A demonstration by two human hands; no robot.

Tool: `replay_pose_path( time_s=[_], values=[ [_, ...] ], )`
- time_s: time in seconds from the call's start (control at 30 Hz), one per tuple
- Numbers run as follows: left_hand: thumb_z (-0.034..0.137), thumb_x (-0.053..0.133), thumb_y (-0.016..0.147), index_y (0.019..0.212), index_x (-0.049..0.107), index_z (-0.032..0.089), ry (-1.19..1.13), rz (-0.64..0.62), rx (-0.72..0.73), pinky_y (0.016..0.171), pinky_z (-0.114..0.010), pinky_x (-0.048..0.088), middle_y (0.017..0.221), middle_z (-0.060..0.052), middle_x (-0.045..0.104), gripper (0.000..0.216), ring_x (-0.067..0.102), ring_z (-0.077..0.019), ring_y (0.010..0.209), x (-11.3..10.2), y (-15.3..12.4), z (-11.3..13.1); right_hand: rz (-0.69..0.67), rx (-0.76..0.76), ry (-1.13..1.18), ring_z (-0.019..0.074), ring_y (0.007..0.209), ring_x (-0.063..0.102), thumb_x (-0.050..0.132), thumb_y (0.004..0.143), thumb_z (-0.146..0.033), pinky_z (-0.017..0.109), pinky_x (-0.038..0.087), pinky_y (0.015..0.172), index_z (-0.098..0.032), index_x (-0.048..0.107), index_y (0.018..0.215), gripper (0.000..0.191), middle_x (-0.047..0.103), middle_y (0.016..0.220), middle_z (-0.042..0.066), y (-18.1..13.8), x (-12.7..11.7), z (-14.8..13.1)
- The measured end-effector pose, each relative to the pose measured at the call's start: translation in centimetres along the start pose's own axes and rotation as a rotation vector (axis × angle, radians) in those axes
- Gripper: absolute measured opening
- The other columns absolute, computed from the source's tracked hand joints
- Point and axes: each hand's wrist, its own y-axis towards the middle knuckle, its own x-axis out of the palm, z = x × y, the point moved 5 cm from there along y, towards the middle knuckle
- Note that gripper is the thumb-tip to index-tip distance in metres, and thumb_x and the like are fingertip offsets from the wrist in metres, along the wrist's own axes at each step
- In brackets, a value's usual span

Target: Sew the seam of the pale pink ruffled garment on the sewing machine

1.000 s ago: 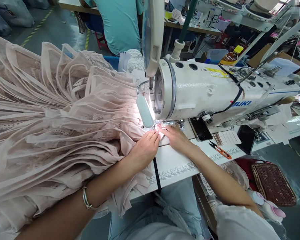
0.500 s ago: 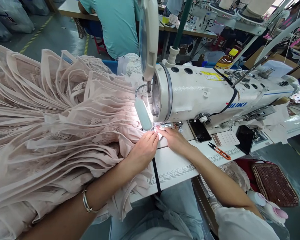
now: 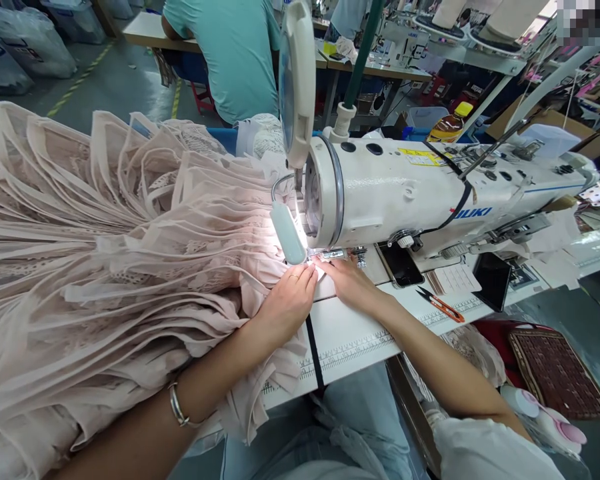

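My left hand [image 3: 290,295] is closed on the edge of the pale pink fabric [image 3: 200,230], its fingers together just in front of the needle area. Beside it, my right hand [image 3: 351,285] pinches the same fabric edge, with the fingertips of both hands almost meeting. A white sewing machine [image 3: 380,190] stands over the work. Its presser foot and needle are mostly hidden behind a small lit lamp [image 3: 287,233]. Gathered layers of the fabric, with lace parts, spread far to the left and drape over the table's front edge.
Right of my right hand lie a phone [image 3: 400,265], a paper card [image 3: 454,279], orange thread snips [image 3: 441,305] and a dark tablet-like device [image 3: 493,280]. A ruler strip [image 3: 355,348] runs along the table front. Behind the machine stands a bottle [image 3: 450,123]; a person in teal [image 3: 235,57] sits beyond.
The camera view has shifted slightly. Both hands keep their place at the needle area, and the fabric shows hardly any movement.
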Motion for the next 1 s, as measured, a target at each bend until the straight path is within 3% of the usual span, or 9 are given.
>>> replay_pose_path(
  time_s=[0.23, 0.4, 0.53, 0.63, 0.83, 0.9, 1.0],
  values=[
    [0.006, 0.033, 0.099, 0.124, 0.059, -0.002, 0.010, -0.001, -0.030, 0.102, -0.041, 0.047, 0.121, -0.021, 0.069, 0.037, 0.062, -0.0280, 0.114, 0.3, -0.1, 0.1, -0.012, 0.011, -0.017, 0.0290, 0.111, 0.062, 0.037, 0.092, -0.011, 0.052, 0.039, 0.108, -0.029, 0.047, 0.148, 0.060, 0.061, 0.131, 0.011, 0.1, 0.1, 0.0],
    [0.006, 0.032, 0.099, 0.130, 0.057, 0.004, 0.056, -0.009, -0.047, 0.099, -0.042, 0.046, 0.120, -0.017, 0.069, 0.039, 0.062, -0.0266, 0.107, -0.3, -0.1, -0.1, 0.073, 0.003, -0.082, 0.0285, 0.103, 0.064, 0.037, 0.091, -0.008, 0.047, 0.045, 0.100, -0.025, 0.059, 0.136, 0.053, 0.068, 0.118, 0.011, 0.1, -0.5, -0.8],
    [0.004, 0.035, 0.097, 0.103, 0.064, 0.014, 0.052, -0.073, -0.063, 0.094, -0.042, 0.045, 0.093, -0.008, 0.070, 0.032, 0.064, -0.0227, 0.089, -0.9, -0.2, -1.7, 0.231, -0.048, -0.084, 0.0287, 0.107, 0.063, 0.039, 0.087, -0.004, 0.043, 0.048, 0.096, -0.021, 0.069, 0.118, 0.046, 0.071, 0.111, 0.011, -0.3, -0.8, -0.7],
    [0.003, 0.039, 0.096, 0.091, 0.062, 0.017, 0.056, -0.064, -0.086, 0.095, -0.043, 0.044, 0.089, -0.007, 0.071, 0.027, 0.064, -0.0221, 0.089, -1.5, -0.4, -2.9, 0.260, -0.114, -0.015, 0.0251, 0.109, 0.064, 0.039, 0.088, -0.002, 0.037, 0.051, 0.091, -0.021, 0.072, 0.112, 0.046, 0.071, 0.115, 0.009, -0.8, -0.6, -0.3],
    [0.006, 0.040, 0.096, 0.114, 0.063, 0.019, 0.089, -0.025, -0.055, 0.096, -0.048, 0.043, 0.105, -0.010, 0.071, 0.032, 0.064, -0.0246, 0.094, -2.2, -0.5, -3.2, 0.259, -0.238, 0.011, 0.0229, 0.101, 0.064, 0.042, 0.085, -0.001, 0.037, 0.053, 0.088, -0.024, 0.072, 0.120, 0.052, 0.070, 0.112, 0.007, -1.2, -0.7, -0.8],
    [0.006, 0.040, 0.097, 0.113, 0.064, 0.018, 0.103, -0.019, -0.050, 0.094, -0.046, 0.043, 0.108, -0.011, 0.070, 0.031, 0.064, -0.0248, 0.095, -2.3, -0.4, -3.1, 0.285, -0.276, 0.018, 0.0230, 0.100, 0.064, 0.041, 0.085, 0.000, 0.038, 0.054, 0.087, -0.022, 0.072, 0.118, 0.051, 0.070, 0.110, 0.008, -1.2, -0.8, -1.0],
    [0.004, 0.041, 0.096, 0.100, 0.067, 0.013, 0.115, -0.038, 0.028, 0.085, -0.040, 0.045, 0.096, -0.011, 0.068, 0.028, 0.062, -0.0236, 0.090, -2.3, -0.1, -2.7, 0.330, -0.302, 0.043, 0.0227, 0.099, 0.064, 0.041, 0.087, -0.002, 0.036, 0.054, 0.085, -0.022, 0.073, 0.114, 0.046, 0.070, 0.106, 0.008, -1.3, -1.0, -1.1]
  ],
)
